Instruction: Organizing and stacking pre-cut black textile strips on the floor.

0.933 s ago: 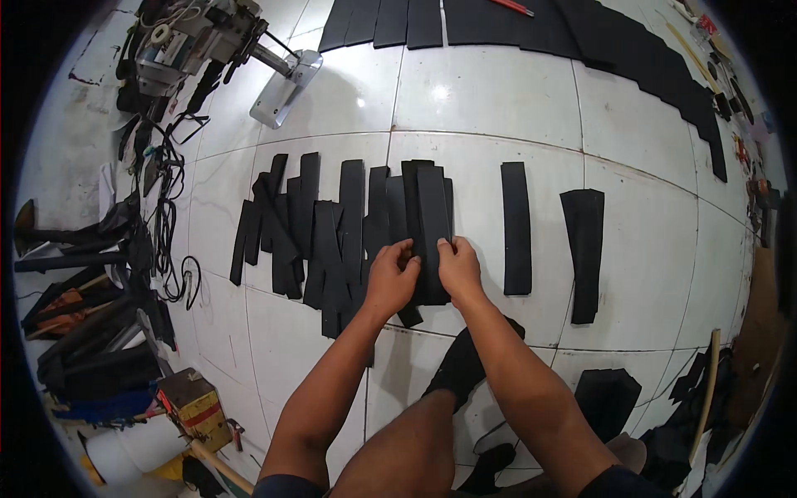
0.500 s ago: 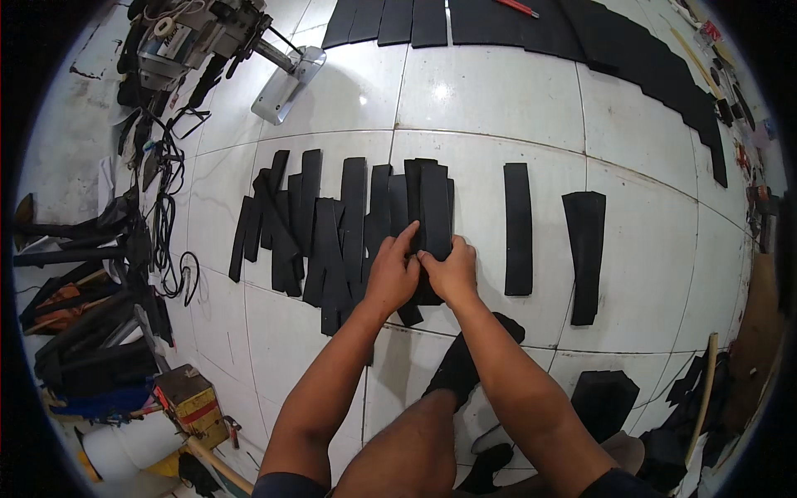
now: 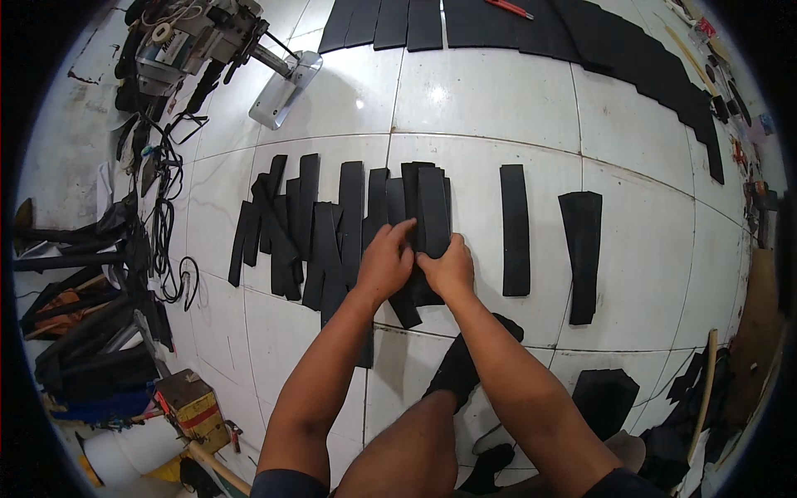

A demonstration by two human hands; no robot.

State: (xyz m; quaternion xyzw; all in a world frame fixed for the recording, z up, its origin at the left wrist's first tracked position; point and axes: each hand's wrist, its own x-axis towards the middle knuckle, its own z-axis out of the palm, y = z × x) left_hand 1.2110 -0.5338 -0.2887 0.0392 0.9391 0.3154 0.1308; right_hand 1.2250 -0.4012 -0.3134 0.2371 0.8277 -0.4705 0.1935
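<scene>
Many flat black strips lie overlapping in a row on the tiled floor. At the right end of that row, my right hand [image 3: 448, 266] grips the near end of a black strip [image 3: 432, 203], thumb on top and fingers along its right edge. Beside it, my left hand [image 3: 385, 261] rests over neighbouring strips, its index finger stretched out toward a darker strip [image 3: 410, 184] and its thumb apart from it. Some left fingers are hidden under the hand. Farther left, more strips [image 3: 352, 199] lie partly crossed over one another.
To the right lie a single black strip [image 3: 515, 231] and a tapered black piece [image 3: 584, 257]. Larger black panels [image 3: 490, 29] with a red tool [image 3: 508, 8] stretch across the far side. A machine on a metal foot [image 3: 286, 90] stands far left, near tangled cables [image 3: 166, 216]. My foot [image 3: 465, 353] is close.
My left hand has shifted slightly left and away, widening the gap to my right thumb. My right hand stays at the same strip. The whole view has shifted a little.
</scene>
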